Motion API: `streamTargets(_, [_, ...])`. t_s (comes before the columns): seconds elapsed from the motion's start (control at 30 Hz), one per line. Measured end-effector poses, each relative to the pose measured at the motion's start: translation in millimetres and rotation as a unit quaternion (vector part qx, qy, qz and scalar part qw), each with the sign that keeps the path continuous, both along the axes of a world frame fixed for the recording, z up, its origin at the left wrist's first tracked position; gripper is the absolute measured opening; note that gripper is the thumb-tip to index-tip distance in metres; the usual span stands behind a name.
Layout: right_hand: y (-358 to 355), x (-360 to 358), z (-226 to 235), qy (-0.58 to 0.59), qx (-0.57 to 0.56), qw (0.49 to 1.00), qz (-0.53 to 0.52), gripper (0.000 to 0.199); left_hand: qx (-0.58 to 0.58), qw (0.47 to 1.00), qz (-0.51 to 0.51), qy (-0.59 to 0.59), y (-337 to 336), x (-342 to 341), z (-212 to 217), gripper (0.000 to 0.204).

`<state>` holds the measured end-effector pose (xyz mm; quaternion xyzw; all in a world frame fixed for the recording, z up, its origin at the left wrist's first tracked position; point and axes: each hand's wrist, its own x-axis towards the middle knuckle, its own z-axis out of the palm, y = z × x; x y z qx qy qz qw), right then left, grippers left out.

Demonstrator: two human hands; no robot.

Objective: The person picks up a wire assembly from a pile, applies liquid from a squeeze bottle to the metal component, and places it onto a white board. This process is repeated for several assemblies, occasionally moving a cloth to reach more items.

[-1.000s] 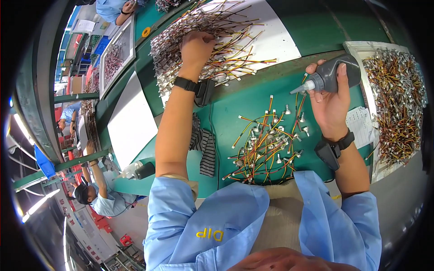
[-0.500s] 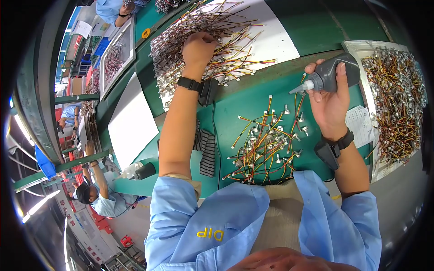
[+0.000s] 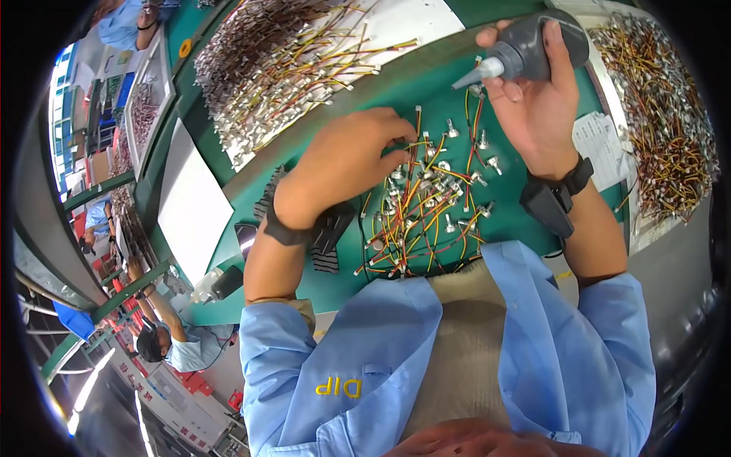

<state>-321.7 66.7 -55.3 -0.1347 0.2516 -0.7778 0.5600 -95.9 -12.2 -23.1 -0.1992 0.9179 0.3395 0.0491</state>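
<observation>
The left hand point(image 3: 343, 164) has withdrawn from the far wire pile point(image 3: 282, 65) to the near wire bundle point(image 3: 422, 206) on the green bench point(image 3: 365, 99); its fingertips pinch one wire at the bundle's upper edge. The right hand point(image 3: 537, 99) stays closed around the grey squeeze bottle point(image 3: 525, 49), nozzle pointing left above the bundle. A tray of wires point(image 3: 662, 114) lies right; a white sheet point(image 3: 190, 206) lies left.
</observation>
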Motion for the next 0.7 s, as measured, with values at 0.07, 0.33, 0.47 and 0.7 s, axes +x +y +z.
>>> streamTargets(0.07, [0.3, 9.0, 13.0, -0.015, -0.009, 1.000, -0.012, 0.045, 0.060, 0.994, 0.062, 0.071, 16.5, -3.5, 7.9, 0.017])
streamTargets(0.33, [1.5, -2.7, 16.8, -0.094, -0.018, 0.995, -0.036, 0.042, -0.111, 0.982, 0.086, 0.125, 17.7, -72.1, -12.3, 0.025])
streamTargets(0.47, [-2.4, -10.4, 18.4, -0.120, -0.039, 0.990, -0.056, 0.042, -0.162, 0.976, 0.068, 0.128, 17.4, -98.7, -17.1, 0.027])
streamTargets(0.7, [1.6, -26.9, 20.0, -0.157, -0.066, 0.983, -0.068, 0.041, -0.004, 0.991, 0.072, 0.113, -6.6, -86.5, -14.6, 0.034])
